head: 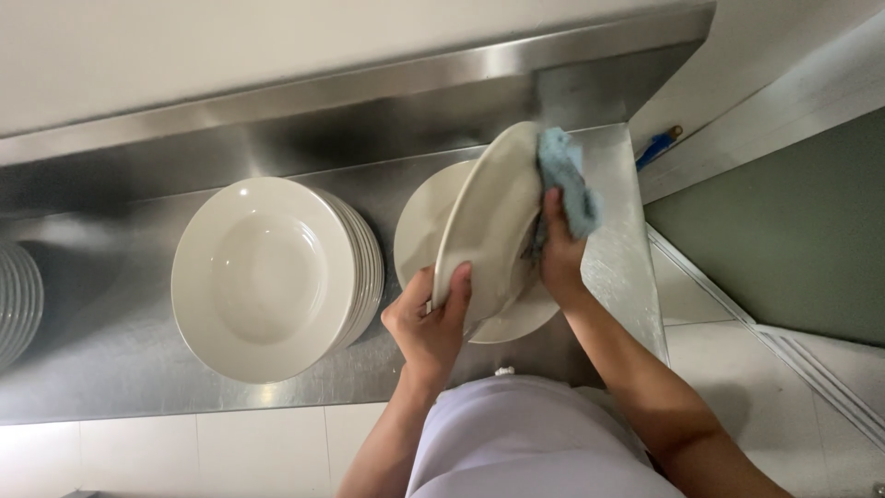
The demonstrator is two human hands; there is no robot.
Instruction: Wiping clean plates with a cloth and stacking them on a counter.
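Note:
My left hand (430, 318) grips the lower rim of a white deep plate (486, 217), held tilted on edge above the steel counter. My right hand (558, 254) presses a light blue cloth (567, 175) against the plate's right side and rim. Right under the held plate lies another white plate (422, 221) flat on the counter, partly hidden by it.
A tall stack of white deep plates (267, 277) stands on the steel counter (111, 323) to the left. Another plate stack (17, 300) shows at the far left edge. A steel backsplash runs behind. A blue-handled tool (659, 146) lies beyond the counter's right end, above tiled floor.

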